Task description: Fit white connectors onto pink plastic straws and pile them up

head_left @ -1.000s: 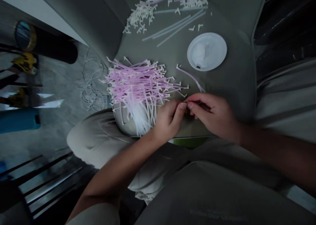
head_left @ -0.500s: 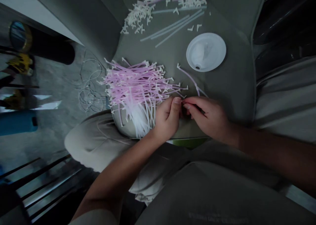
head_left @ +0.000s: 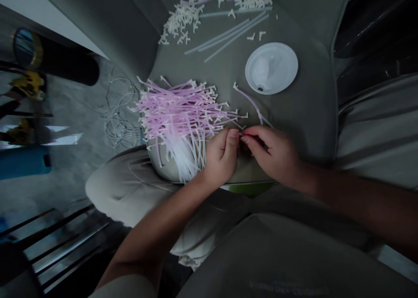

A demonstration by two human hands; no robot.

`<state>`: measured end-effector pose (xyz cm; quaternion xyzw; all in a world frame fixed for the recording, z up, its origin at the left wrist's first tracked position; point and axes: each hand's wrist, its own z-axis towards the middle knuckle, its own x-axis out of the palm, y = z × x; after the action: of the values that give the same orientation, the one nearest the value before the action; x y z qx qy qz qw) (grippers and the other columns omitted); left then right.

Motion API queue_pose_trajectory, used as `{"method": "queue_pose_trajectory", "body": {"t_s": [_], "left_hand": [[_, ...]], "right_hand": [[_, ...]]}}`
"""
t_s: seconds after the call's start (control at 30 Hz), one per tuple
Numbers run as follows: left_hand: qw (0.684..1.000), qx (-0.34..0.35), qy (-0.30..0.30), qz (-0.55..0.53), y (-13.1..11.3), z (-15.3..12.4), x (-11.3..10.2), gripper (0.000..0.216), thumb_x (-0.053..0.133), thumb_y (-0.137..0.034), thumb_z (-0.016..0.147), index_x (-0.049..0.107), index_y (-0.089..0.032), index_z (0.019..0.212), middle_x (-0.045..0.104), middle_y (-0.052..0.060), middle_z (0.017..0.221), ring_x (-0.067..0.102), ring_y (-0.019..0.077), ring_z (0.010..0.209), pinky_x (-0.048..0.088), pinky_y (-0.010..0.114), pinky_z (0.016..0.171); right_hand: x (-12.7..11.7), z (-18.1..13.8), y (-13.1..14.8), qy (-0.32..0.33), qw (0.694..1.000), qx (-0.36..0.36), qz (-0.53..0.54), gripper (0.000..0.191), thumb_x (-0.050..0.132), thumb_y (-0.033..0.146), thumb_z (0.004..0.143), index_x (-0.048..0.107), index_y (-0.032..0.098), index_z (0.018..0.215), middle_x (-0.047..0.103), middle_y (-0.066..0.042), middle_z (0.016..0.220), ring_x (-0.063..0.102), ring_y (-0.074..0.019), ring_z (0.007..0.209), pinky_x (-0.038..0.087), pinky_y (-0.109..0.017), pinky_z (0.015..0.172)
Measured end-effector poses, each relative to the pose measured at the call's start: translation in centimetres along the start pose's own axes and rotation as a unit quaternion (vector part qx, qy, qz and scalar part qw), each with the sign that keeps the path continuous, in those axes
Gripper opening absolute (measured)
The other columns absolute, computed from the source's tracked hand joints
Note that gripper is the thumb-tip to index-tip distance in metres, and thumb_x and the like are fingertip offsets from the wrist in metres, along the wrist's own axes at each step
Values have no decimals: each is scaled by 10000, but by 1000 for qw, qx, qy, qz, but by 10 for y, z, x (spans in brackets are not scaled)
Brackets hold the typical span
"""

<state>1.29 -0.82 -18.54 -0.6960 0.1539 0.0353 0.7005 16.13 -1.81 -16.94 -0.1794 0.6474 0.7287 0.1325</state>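
Beside the big, tangled heap of pink straws [head_left: 176,110], my left hand [head_left: 222,156] and right hand [head_left: 271,152] meet at the fingertips, any grip too small to tell, with loose white connectors [head_left: 183,25] piled apart.

Grey fabric cushion [head_left: 303,123], carrying: one heap of pink plastic tubes [head_left: 176,115] with white ends, loose white connectors [head_left: 183,23], clear rods [head_left: 228,38], one round white plastic lid [head_left: 271,67].
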Motion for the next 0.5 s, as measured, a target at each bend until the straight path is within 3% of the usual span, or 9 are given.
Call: {"method": "queue_pose_trajectory", "body": {"t_s": [0.17,0.33,0.5], "left_hand": [[999,14,-3,-34,-1,1,2,414,393,-439,982,445,-197,649,445,-33,571,436,88,519,375,252,514],[999,24,-3,-40,-2,2,3,433,384,-453,982,432,-201,633,441,-39,549,437,87,508,368,256,514],[999,25,-21,-43,0,4,3,458,403,-480,969,438,-202,606,435,-37,531,432,90,484,350,266,486]], "right_hand": [[-3,3,-4,13,999,25,42,316,521,164,896,620,213,1191,703,-55,1096,657,-169,963,542,-331,860],[-9,4,-4,40,996,38,70,410,484,109,875,599,232,1249,708,-45,1052,664,-154,871,555,-337,825],[-16,5,-4,20,997,35,59,294,463,220,936,641,218,1170,719,-36,926,646,-140,723,533,-299,721]]}}
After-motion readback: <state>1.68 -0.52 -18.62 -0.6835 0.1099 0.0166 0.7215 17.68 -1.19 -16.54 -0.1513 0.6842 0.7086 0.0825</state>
